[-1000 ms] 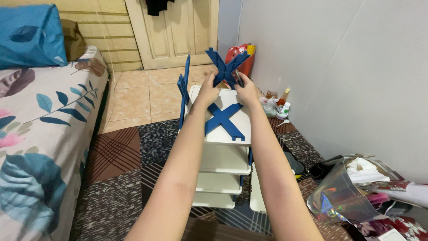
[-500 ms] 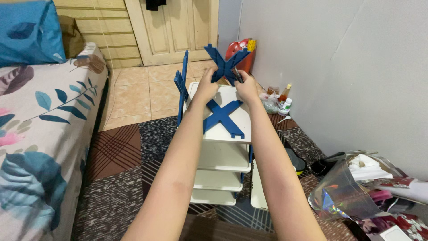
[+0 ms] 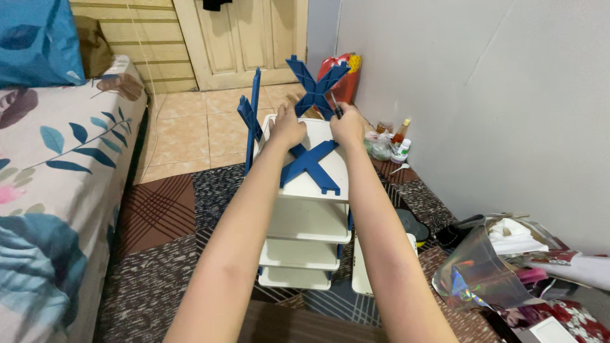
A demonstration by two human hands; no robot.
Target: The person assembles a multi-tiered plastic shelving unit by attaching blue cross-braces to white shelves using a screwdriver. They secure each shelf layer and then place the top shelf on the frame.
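Both arms extended over the white tiered shelf rack (image 3: 305,219). Left hand (image 3: 286,127) and right hand (image 3: 348,127) sit at the far edge of the top shelf, fingers curled at the foot of the upright blue X-brace (image 3: 316,86); exact grip hidden. A second blue X-brace (image 3: 309,166) lies flat mid-shelf, just behind the hands. Blue side frame (image 3: 251,121) stands at the left far corner. Bed (image 3: 57,190) left, wall close right; open tile floor (image 3: 190,127) beyond.
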